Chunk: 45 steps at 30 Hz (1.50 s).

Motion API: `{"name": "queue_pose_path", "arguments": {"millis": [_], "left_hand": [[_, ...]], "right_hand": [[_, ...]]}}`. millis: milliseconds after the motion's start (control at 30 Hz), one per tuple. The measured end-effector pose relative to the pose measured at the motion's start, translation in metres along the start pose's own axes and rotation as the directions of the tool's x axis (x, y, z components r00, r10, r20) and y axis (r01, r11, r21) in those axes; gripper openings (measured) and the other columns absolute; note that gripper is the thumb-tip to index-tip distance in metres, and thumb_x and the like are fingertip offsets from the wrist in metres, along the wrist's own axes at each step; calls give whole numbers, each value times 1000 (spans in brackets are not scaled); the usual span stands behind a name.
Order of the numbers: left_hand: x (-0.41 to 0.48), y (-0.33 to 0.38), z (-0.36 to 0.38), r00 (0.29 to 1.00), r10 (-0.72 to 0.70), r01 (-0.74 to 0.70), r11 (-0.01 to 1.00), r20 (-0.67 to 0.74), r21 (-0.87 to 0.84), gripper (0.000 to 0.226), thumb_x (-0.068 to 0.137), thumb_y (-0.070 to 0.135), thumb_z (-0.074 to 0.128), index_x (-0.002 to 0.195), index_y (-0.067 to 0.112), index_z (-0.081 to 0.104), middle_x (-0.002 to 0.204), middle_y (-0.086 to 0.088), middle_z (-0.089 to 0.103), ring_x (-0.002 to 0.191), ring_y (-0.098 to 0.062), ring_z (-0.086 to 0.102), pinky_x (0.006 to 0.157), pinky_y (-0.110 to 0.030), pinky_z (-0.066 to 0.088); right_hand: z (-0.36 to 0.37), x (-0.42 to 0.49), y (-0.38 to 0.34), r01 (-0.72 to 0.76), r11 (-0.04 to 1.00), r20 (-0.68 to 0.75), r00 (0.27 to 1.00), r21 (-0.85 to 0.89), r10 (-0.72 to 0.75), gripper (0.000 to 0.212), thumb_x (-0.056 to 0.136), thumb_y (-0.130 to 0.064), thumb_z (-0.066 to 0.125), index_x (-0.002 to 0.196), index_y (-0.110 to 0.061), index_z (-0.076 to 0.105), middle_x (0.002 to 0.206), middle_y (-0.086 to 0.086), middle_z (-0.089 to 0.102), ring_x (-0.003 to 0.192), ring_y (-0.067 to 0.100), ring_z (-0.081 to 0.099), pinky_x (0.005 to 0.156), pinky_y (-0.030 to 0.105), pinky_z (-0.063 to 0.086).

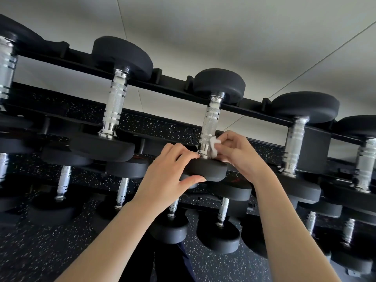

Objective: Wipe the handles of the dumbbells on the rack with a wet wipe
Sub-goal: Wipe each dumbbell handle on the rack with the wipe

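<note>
Head camera: left hand (168, 176) clamps the dumbbell's near rubber head (212, 169) from 8 o'clock, thumb beneath; right hand (240, 154) pinches a white wet wipe (214, 146) against the knurled handle (210, 121), low at its 4 o'clock.

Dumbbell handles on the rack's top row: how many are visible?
5 handles: one cut off at the left edge, one left of centre, the centre one touching the wet wipe, one right of it, one at the right edge. More may lie outside the view.
</note>
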<state>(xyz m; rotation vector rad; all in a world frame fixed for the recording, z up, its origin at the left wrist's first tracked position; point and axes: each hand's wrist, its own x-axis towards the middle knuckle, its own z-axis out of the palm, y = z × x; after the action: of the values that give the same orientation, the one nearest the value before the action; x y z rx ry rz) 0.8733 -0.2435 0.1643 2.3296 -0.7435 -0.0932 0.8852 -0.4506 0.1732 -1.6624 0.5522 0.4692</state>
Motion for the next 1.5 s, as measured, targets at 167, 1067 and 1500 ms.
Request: {"name": "queue_pose_path", "arguments": {"millis": [167, 1067, 1500], "left_hand": [[-1, -2, 1, 1000, 4, -4, 1000, -10, -5, 49, 81, 56, 50, 109, 18, 62, 100, 6, 54, 96, -13, 46, 63, -14, 39], [0, -20, 2, 1000, -3, 2, 977, -5, -211, 49, 75, 55, 59, 106, 17, 61, 99, 5, 56, 94, -13, 45, 70, -29, 47], [2, -24, 3, 999, 29, -31, 979, -15, -200, 48, 77, 57, 56, 104, 17, 61, 98, 5, 56, 93, -14, 47, 69, -30, 47]], "right_hand": [[9, -16, 3, 205, 924, -131, 957, -324, -259, 8, 81, -7, 69, 81, -12, 64, 86, -1, 71, 79, 5, 65, 74, 17, 50], [38, -2, -34, 200, 189, 110, 909, -961, -402, 31, 85, -57, 53, 99, -32, 66, 88, -3, 67, 81, 24, 62, 66, 32, 50], [43, 13, -51, 128, 167, 36, 884, -978, -467, 34, 89, -49, 54, 105, -22, 66, 96, 4, 66, 87, 28, 62, 72, 39, 53]]}}
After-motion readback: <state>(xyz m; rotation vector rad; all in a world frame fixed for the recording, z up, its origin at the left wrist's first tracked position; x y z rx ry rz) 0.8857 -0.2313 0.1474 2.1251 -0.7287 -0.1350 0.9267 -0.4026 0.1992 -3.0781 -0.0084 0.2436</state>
